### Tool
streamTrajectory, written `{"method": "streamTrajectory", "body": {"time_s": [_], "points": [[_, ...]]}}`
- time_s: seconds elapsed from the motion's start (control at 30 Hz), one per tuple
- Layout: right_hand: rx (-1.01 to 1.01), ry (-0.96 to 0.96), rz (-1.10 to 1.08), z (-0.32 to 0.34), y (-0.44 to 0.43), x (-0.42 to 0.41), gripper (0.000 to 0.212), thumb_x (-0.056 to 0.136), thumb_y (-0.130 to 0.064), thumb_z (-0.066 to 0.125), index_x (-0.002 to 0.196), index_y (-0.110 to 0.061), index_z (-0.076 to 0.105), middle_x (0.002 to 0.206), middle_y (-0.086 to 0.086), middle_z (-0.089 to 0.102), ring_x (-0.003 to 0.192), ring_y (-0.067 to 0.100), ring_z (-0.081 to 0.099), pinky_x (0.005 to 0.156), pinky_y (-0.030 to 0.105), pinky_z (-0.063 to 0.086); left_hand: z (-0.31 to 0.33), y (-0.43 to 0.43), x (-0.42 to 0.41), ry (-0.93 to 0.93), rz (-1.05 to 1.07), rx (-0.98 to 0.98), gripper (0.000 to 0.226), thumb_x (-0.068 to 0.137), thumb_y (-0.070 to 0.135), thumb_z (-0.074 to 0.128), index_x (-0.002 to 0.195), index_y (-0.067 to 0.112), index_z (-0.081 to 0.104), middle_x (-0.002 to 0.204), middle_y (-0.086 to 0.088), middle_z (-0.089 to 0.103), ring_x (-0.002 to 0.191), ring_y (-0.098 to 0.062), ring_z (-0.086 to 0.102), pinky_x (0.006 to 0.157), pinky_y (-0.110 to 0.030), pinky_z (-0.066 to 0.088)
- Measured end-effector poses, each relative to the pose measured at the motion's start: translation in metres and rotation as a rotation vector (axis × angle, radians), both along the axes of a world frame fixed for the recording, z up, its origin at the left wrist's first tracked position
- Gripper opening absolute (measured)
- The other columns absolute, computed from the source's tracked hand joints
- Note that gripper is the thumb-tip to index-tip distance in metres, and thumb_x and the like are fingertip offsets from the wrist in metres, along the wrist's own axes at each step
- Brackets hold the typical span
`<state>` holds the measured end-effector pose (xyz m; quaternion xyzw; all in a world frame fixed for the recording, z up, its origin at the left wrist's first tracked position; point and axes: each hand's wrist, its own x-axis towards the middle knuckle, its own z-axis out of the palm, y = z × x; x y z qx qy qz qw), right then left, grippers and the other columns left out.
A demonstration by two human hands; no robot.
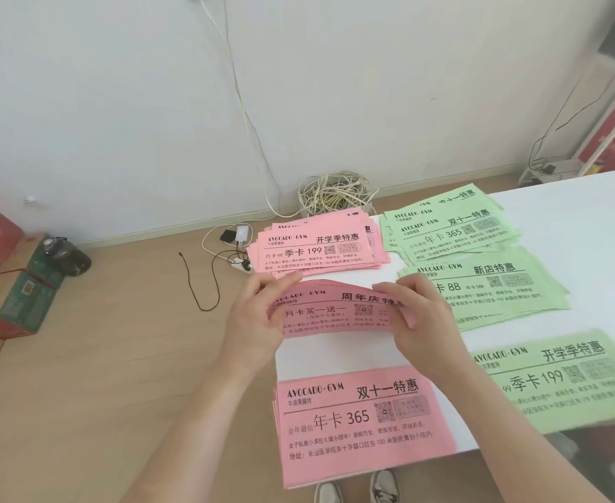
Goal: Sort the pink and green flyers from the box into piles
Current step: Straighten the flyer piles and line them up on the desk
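One bowed bundle of thin pink paper flyers (338,310) hovers over the white tabletop (570,212), its ends pinched by the left hand (251,321) and right hand (422,317). Sorted there: two pink piles (360,422) at its left edge, three green piles (498,285) rightward; no box shows.

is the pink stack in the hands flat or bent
Bent. The pink stack arches up in the middle, left hand and right hand holding its ends.
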<state>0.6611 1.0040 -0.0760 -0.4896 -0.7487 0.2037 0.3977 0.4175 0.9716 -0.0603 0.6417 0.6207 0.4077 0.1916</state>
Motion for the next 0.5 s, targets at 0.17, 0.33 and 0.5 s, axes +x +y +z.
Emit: {"method": "streamTrajectory", "body": {"time_s": [0.17, 0.33, 0.5], "points": [[-0.279, 0.478, -0.100, 0.002, -0.009, -0.007, 0.039, 0.074, -0.010, 0.058, 0.107, -0.030, 0.067, 0.102, -0.003, 0.053, 0.097, 0.016, 0.056, 0.081, 0.029, 0.047, -0.010, -0.001, 0.000, -0.291, 0.081, -0.090, 0.051, 0.076, -0.006, 0.071, 0.093, 0.041, 0.063, 0.105, 0.005, 0.059, 0.101, -0.018, 0.060, 0.085, -0.047, 0.052], [-0.376, 0.662, -0.102, 0.009, -0.008, -0.021, 0.053, 0.078, -0.017, 0.058, 0.126, -0.038, 0.051, 0.107, 0.006, 0.057, 0.086, 0.011, 0.055, 0.078, 0.025, 0.049, -0.011, 0.002, 0.008, -0.528, 0.098, -0.178, 0.052, 0.075, -0.011, 0.063, 0.090, 0.038, 0.052, 0.099, 0.004, 0.062, 0.101, -0.031, 0.060, 0.084, -0.058, 0.050], [-0.343, 0.560, -0.097, 0.004, -0.007, -0.027, 0.069, 0.084, 0.010, 0.055, 0.126, -0.045, 0.047, 0.098, 0.000, 0.056, 0.089, 0.004, 0.054, 0.074, 0.012, 0.046, -0.013, 0.004, 0.006, -0.511, 0.075, -0.187, 0.068, 0.076, -0.021, 0.053, 0.101, 0.043, 0.053, 0.092, 0.005, 0.050, 0.097, -0.029, 0.056, 0.080, -0.054, 0.051]]}}
